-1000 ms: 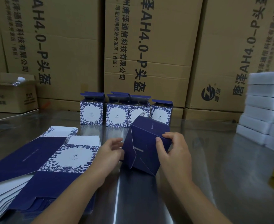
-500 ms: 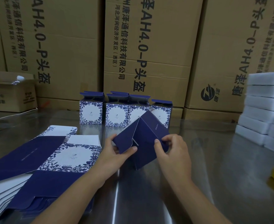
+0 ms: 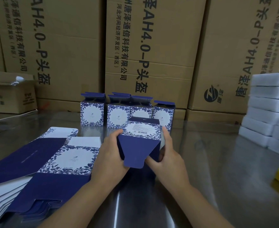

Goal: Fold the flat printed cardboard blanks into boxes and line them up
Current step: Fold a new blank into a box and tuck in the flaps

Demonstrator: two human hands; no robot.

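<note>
Left hand (image 3: 110,159), right hand (image 3: 170,159): fingers (image 3: 166,134) grip half-folded box (image 3: 135,150) | folded boxes (image 3: 92,114) just beyond | flat blanks (image 3: 74,157) left | white slabs (image 3: 267,102) right

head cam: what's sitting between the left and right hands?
In the head view, the half-folded box sits between the left hand and the right hand; both grip its sides.

The light was dim and even. The steel tabletop (image 3: 209,162) carried a bright streak of glare near the bottom edge and faint reflections below the boxes (image 3: 92,114). The cartons (image 3: 160,46) bowed outward toward the edges of the frame. Fine print was soft, and the white stack (image 3: 267,102) looked washed out.
</note>
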